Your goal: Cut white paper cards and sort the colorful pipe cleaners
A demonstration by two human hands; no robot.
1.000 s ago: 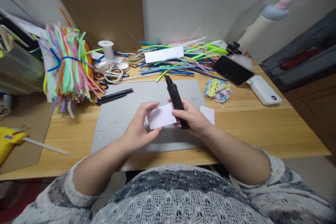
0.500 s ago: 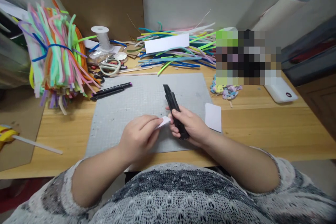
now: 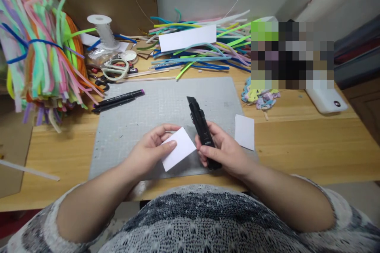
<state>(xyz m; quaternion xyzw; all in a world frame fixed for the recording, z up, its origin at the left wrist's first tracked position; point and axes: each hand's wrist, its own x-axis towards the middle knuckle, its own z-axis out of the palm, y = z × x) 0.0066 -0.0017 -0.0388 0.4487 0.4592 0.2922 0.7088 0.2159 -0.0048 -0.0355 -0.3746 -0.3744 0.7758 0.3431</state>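
Observation:
In my left hand point(image 3: 154, 142) is a small white piece of paper point(image 3: 179, 151), pinched between thumb and fingers, its flat face turned up toward me. My right hand point(image 3: 224, 146) is wrapped round a black utility knife point(image 3: 202, 128), whose dark blade end points up and away from me. The paper's right corner comes close to the fingers of my right hand. Both hands are above the grey cutting mat point(image 3: 124, 150). Another white paper piece point(image 3: 245, 132) lies at the mat's right edge, beside my right hand.
Two black markers point(image 3: 118, 101) lie on the mat's left side. Behind it are scissors point(image 3: 115, 70), a white spool point(image 3: 105, 33), loose pipe cleaners point(image 3: 196, 55) and a white strip point(image 3: 187, 38). A big pipe cleaner bundle point(image 3: 44, 51) stands left. A white box-like object point(image 3: 326, 97) sits right.
My left hand has turned the paper so its broad face shows, where before it was seen nearly edge-on. The knife has shifted slightly toward me in my right hand. The whole view has shifted too.

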